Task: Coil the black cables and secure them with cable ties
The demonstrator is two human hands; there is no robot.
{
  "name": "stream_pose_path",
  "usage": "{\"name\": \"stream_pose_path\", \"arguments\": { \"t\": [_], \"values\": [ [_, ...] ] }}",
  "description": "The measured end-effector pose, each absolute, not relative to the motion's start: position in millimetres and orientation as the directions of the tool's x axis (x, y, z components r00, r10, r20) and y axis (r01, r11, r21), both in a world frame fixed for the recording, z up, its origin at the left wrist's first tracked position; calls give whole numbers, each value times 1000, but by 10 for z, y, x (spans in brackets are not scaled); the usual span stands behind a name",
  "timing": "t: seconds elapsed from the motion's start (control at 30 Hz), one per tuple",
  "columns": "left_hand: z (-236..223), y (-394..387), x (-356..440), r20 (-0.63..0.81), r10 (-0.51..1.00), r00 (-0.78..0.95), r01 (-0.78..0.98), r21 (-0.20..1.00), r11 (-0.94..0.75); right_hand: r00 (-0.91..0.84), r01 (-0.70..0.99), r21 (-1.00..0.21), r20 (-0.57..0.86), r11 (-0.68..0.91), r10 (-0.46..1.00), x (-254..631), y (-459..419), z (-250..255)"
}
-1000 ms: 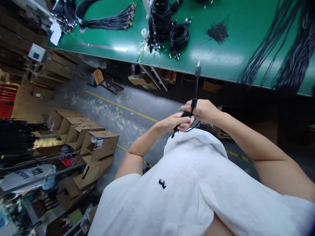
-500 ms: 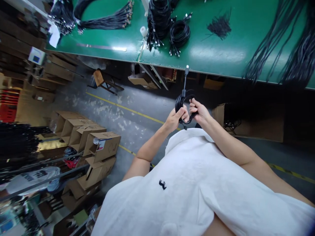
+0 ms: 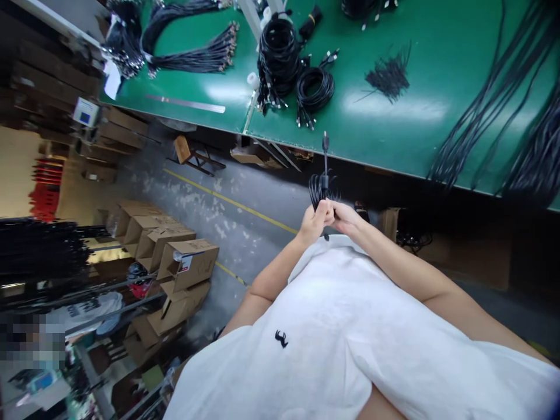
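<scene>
A coiled black cable (image 3: 315, 189) is gathered in front of my chest, its plug end sticking up towards the green table edge. My left hand (image 3: 315, 221) is closed around the lower part of the coil. Pressed against it, my right hand (image 3: 345, 218) has its fingers closed at the same spot on the coil. Both sets of fingers partly hide the cable, and its loops look smeared by motion. Below the hands a small dark cable end shows against my white shirt (image 3: 315, 303).
On the green table (image 3: 341, 134) lie cable coils (image 3: 315, 90), a heap of short black ties (image 3: 389, 77), long loose cables (image 3: 476, 105) and a metal ruler (image 3: 188, 104). Cardboard boxes (image 3: 188, 262) and a wooden stool (image 3: 182, 150) stand on the floor. A person sits at lower left.
My right hand has moved left from the side of the coil to meet my left hand. The loops are now drawn together. The view has shifted slightly.
</scene>
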State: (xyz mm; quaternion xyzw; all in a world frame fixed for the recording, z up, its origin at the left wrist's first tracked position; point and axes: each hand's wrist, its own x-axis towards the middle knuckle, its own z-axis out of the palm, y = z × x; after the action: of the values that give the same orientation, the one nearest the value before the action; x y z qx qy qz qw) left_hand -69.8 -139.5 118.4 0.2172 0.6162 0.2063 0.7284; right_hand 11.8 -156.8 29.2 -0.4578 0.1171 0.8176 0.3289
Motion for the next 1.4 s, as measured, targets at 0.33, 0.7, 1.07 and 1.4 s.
{"name": "stream_pose_path", "arguments": {
  "t": [0.33,0.7,1.07,1.4],
  "values": [
    [881,-558,-337,-888,75,453,-140,12,990,-680,201,-980,-141,-2,719,1377,-514,-203],
    [549,-239,-70,-923,199,328,14,216,976,-703,-46,-938,-215,-345,678,1959,-88,-1079],
    [377,-120,161,-978,207,2,-208,202,957,226,664,-411,-686,-625,692,2384,754,-3163],
    [264,77,163,-950,295,101,-194,272,942,284,602,-443,-658,-664,697,2658,663,-2983]
  ]
}}
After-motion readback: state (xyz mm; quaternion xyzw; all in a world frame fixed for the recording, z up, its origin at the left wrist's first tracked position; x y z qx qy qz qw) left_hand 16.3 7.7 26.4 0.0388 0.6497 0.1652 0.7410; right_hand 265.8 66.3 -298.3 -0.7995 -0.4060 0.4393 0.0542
